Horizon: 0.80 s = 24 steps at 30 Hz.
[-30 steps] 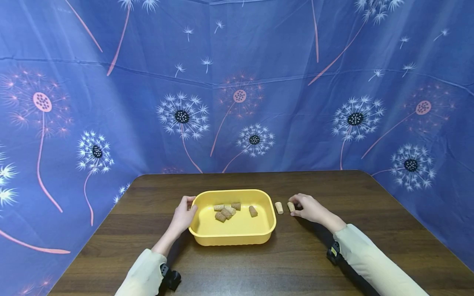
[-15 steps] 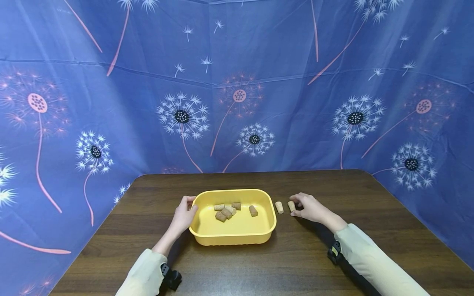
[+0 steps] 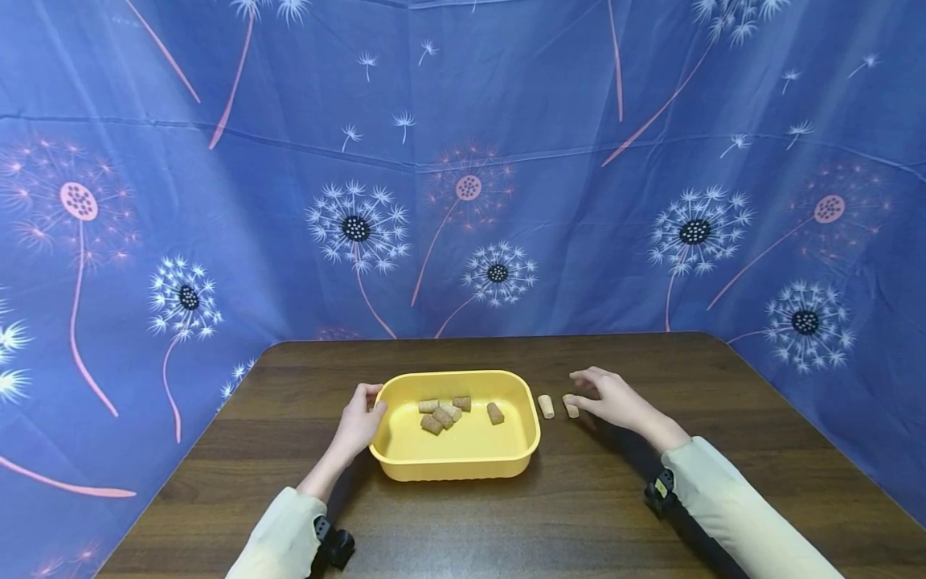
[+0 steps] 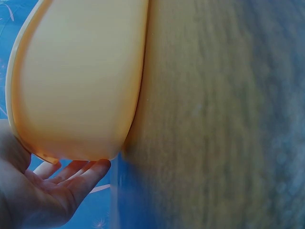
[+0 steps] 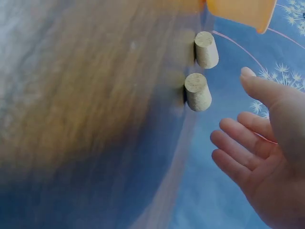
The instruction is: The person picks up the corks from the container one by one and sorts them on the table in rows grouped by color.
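Observation:
A yellow plastic tub (image 3: 454, 470) stands on the table with several cork stoppers (image 3: 432, 424) lying in it. My left hand (image 3: 358, 420) holds the tub's left end, thumb over the rim and fingers against the outside wall, as the left wrist view shows too. Right of the tub, two light cork stoppers lie side by side: a nearer cork (image 3: 546, 407) by the tub wall and an outer cork (image 3: 571, 408). My right hand (image 3: 615, 400) hovers just over the outer cork with fingers spread. In the right wrist view this hand (image 5: 267, 152) is apart from both corks (image 5: 198, 93).
The dark brown wooden table (image 3: 463, 531) ends at a blue cloth (image 3: 579, 201) printed with dandelions. A black wrist camera (image 3: 336, 545) is strapped to the left forearm, another wrist camera (image 3: 659, 492) to the right one.
My right hand has let go of the outer cork and drawn slightly back to the right, its fingers opening. That cork stays on the table. The left hand and tub have not moved.

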### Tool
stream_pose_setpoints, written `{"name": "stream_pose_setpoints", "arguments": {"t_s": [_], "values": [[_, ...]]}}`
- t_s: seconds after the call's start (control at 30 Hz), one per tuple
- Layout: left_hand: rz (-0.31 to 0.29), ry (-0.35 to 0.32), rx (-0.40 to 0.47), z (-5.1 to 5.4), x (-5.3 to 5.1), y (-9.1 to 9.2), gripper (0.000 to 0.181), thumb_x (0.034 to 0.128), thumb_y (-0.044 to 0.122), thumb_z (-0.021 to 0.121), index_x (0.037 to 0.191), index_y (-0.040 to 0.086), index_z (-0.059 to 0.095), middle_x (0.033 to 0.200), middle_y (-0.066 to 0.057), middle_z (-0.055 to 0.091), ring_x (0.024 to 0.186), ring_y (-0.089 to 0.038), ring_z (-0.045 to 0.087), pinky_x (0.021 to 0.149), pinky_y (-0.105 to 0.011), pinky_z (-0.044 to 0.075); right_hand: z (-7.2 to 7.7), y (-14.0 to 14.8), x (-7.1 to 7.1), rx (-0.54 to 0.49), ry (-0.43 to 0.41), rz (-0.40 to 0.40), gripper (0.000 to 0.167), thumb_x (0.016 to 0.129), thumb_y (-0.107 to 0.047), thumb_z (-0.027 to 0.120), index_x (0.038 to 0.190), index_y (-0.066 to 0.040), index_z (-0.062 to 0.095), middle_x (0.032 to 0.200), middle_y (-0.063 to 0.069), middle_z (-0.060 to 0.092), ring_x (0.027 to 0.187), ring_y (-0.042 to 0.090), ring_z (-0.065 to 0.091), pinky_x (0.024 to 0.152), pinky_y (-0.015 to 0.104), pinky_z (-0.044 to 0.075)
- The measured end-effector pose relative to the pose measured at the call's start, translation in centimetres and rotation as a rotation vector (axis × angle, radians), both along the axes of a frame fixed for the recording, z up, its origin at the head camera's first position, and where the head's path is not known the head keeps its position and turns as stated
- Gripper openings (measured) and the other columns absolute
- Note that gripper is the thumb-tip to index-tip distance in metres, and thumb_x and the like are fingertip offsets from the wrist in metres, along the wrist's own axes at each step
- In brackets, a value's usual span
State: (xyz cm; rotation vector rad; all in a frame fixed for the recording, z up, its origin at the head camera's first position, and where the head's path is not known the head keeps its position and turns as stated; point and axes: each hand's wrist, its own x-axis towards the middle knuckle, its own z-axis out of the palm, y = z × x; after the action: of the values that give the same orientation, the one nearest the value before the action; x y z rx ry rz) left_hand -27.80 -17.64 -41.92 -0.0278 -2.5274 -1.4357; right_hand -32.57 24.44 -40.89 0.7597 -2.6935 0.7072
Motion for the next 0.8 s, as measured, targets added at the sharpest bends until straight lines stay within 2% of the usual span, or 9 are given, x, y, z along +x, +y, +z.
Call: {"name": "stream_pose_setpoints", "arguments": {"t_s": [0.23, 0.37, 0.8], "values": [[-0.001, -0.002, -0.001, 0.2, 0.0, 0.1, 0.030, 0.0920, 0.002, 0.048, 0.121, -0.005, 0.047, 0.121, -0.028, 0.057, 0.109, -0.036, 0.055, 0.092, -0.047, 0.045, 0.7, -0.7, -0.2, -0.022, 0.125, 0.062, 0.038, 0.082, -0.019, 0.071, 0.112, 0.003, 0.062, 0.098, 0.015, 0.066, 0.090, 0.029, 0.063, 0.079, 0.044, 0.051], [-0.001, -0.001, -0.001, 0.2, 0.0, 0.1, 0.030, 0.0918, 0.003, 0.048, 0.121, -0.005, 0.047, 0.120, -0.028, 0.057, 0.109, -0.036, 0.055, 0.091, -0.047, 0.045, 1.1, -1.3, -0.1, -0.040, 0.166, 0.097, 0.035, 0.080, -0.014, 0.072, 0.111, 0.001, 0.063, 0.098, 0.014, 0.066, 0.088, 0.028, 0.063, 0.078, 0.043, 0.052], [-0.008, -0.024, 0.016, 0.0, 0.0, 0.0, 0.032, 0.0925, 0.005, 0.047, 0.123, -0.005, 0.046, 0.121, -0.028, 0.056, 0.111, -0.037, 0.054, 0.092, -0.047, 0.046, 2.6, -4.4, 0.6, -0.067, 0.161, 0.149, 0.032, 0.083, -0.014, 0.070, 0.112, -0.003, 0.065, 0.105, 0.011, 0.067, 0.097, 0.025, 0.064, 0.084, 0.042, 0.051]]}}
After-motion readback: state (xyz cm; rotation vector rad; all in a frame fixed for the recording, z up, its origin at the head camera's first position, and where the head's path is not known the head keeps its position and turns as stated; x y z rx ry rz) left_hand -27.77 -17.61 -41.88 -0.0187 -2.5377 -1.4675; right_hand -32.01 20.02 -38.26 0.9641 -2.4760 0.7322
